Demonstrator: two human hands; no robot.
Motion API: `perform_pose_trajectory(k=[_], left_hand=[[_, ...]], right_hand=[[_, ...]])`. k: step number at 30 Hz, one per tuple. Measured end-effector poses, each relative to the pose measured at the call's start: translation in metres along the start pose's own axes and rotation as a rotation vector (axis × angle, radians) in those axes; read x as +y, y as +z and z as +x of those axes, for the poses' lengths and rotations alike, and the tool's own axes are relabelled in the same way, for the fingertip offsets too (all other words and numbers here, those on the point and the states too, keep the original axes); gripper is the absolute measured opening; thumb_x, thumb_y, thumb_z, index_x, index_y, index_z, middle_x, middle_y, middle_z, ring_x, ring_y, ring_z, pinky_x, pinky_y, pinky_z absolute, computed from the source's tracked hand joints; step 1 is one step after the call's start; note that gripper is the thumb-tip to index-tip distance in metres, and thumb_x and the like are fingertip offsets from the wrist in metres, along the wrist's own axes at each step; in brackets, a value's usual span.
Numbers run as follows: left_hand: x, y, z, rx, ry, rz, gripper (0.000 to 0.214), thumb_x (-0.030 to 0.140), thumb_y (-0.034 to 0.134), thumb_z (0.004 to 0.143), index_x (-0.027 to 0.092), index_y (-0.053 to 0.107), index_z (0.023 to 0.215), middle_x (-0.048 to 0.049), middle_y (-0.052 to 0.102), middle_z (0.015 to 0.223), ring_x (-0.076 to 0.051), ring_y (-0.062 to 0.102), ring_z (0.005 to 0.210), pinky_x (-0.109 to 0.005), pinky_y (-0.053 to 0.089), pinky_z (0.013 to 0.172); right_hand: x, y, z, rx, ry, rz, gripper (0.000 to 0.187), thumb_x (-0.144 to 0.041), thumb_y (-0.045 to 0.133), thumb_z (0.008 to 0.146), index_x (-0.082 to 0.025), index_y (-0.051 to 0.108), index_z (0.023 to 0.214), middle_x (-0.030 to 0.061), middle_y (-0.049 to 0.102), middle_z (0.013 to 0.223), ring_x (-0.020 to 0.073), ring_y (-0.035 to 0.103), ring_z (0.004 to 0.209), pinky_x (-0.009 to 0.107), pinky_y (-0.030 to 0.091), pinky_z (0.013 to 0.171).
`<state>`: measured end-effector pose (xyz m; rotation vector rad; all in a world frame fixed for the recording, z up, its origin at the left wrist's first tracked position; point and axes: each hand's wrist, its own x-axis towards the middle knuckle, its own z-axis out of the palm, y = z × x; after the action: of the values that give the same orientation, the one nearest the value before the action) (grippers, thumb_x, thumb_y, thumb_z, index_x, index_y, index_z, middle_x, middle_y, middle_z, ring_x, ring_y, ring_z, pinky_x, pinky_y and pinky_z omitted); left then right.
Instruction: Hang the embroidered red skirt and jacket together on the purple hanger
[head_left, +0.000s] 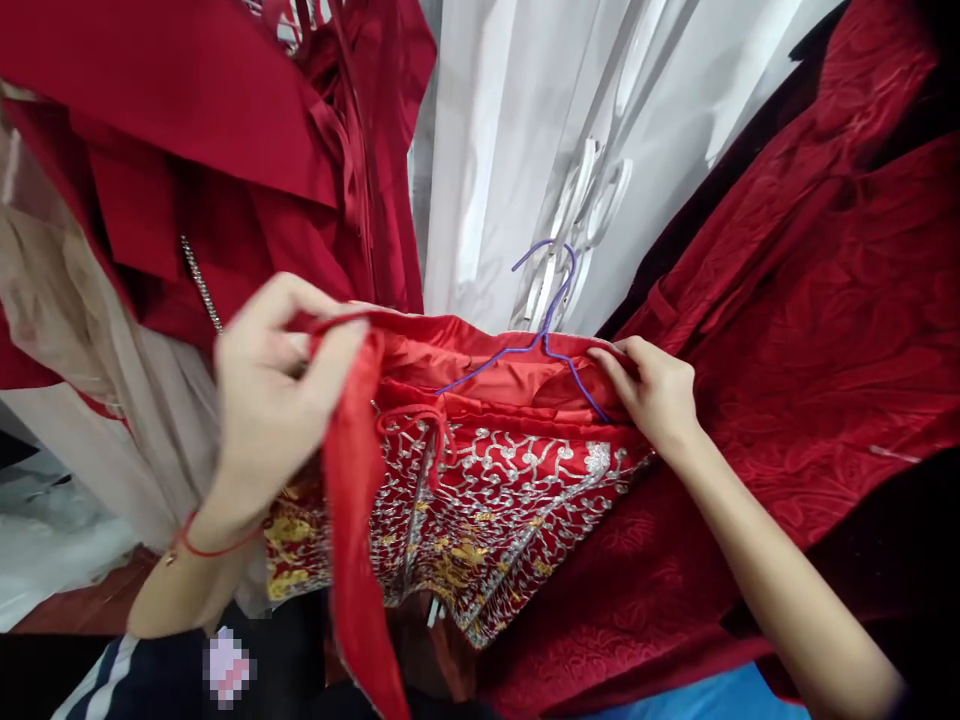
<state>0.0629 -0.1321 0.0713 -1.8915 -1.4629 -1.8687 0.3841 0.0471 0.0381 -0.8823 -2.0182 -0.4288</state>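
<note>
A red garment with silver and gold embroidery [495, 500] hangs on a purple wire hanger [551, 310] in front of me. My left hand [274, 390] pinches the left edge of its red satin waistband, and a long red strip of the cloth [356, 530] falls from the fingers. My right hand [652, 390] grips the right end of the waistband, close to the hanger's right arm. Both hands are closed on the fabric. A thin red cord circles my left wrist.
Other clothes hang tightly around: a plain red garment [225, 150] at upper left, a beige one [82, 330] at far left, white satin [540, 130] behind, and dark red patterned fabric [817, 330] on the right. A blue surface [712, 700] shows at the bottom.
</note>
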Motion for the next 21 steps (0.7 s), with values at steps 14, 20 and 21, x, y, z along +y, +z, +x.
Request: perform_pose_trajectory(k=[14,20,21], left_hand=[[-0.098,0.031,-0.085,-0.223,0.004,0.499,0.102,0.064,0.075,0.072,0.013,0.033,0.149,-0.026,0.041,0.152,-0.043,0.044,0.139,-0.06,0.042,0.11],[-0.17,0.019,-0.068,-0.007,0.118,0.37,0.027,0.03,0.048,0.097,0.018,0.066,0.113,-0.0099,0.074,0.109,-0.022,0.07,0.1,-0.035,0.052,0.096],[-0.171,0.015,-0.051,0.023,0.123,0.371,0.026,0.033,0.05,0.097,0.018,0.068,0.107,-0.0097,0.075,0.105,-0.022,0.07,0.097,-0.033,0.052,0.093]], right_hand=[[0.003,-0.003,0.004,0.024,0.009,-0.017,0.037,-0.054,0.049,0.098,-0.023,0.054,0.078,0.0038,0.062,0.071,0.0169,0.056,0.061,0.029,0.042,0.06],[0.007,-0.001,0.008,0.025,0.012,-0.032,0.036,-0.054,0.05,0.097,-0.023,0.055,0.078,0.004,0.062,0.07,0.0173,0.054,0.061,0.03,0.042,0.06],[0.007,0.0,0.008,0.041,0.013,-0.036,0.036,-0.053,0.05,0.097,-0.024,0.055,0.078,0.0043,0.062,0.071,0.0177,0.055,0.062,0.031,0.042,0.061]])
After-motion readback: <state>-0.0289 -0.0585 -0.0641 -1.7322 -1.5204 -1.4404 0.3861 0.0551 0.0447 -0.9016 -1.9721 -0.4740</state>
